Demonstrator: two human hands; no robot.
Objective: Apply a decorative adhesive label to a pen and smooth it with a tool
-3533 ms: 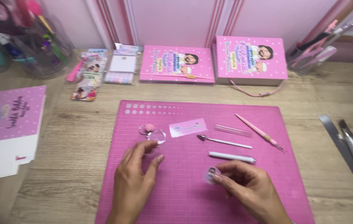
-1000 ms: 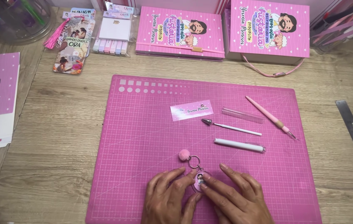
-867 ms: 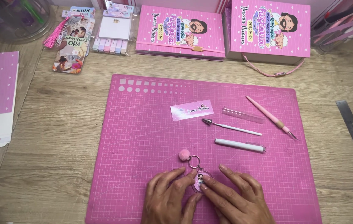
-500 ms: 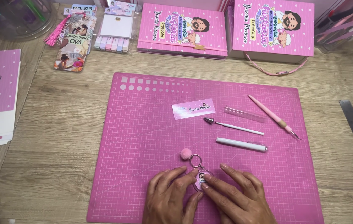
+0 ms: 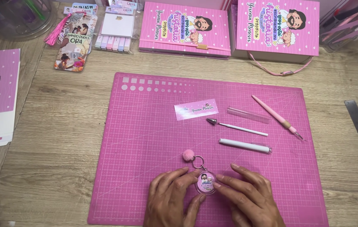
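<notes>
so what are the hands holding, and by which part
A round keychain, pressed flat on the pink mat: left hand and right hand fingertips meet its disc rim from either side. Its ring and pompom lie free.

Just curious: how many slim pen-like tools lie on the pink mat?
3: a white pen nearest the hands, a thin white stylus above it, a pink tool at right.

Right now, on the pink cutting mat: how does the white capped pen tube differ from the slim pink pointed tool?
The white capped pen tube is thicker and blunt-ended; the slim pink pointed tool tapers to a fine metal tip. The white tube lies almost level across the pink cutting mat; the pink tool runs diagonally, tip toward the lower right. The tube sits nearer the right hand than the pink tool does. Both lie flat on the mat, untouched by either hand.
</notes>
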